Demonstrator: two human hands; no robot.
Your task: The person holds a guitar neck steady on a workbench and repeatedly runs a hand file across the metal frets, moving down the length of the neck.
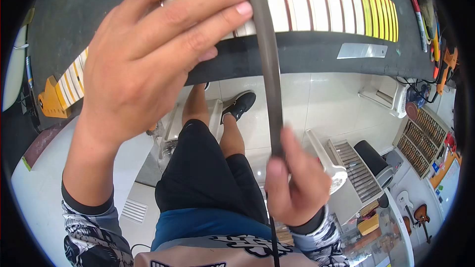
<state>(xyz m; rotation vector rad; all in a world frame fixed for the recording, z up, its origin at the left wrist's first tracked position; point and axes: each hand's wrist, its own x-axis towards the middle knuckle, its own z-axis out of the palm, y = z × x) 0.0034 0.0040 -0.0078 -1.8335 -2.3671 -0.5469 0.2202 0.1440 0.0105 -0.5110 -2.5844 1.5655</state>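
Observation:
A long striped piece [316, 5], white with dark red lines and yellow strips at its right end, lies along the dark bench top. My left hand [148, 54] rests over it, fingers stretched to the right and fingertips beside a long grey metal bar [269, 59]. That bar crosses the striped piece and runs down toward my body. My right hand [297, 183] is wrapped round the lower part of the bar, slightly blurred. An orange-brown block [51, 101] sits at the left end of the striped piece.
A flat metal plate [362, 51] lies near the bench edge. Markers [418, 22] and an orange tool [448, 66] are at the right. Below the bench are a white stool [383, 96], a rack of rods [356, 173] and my legs.

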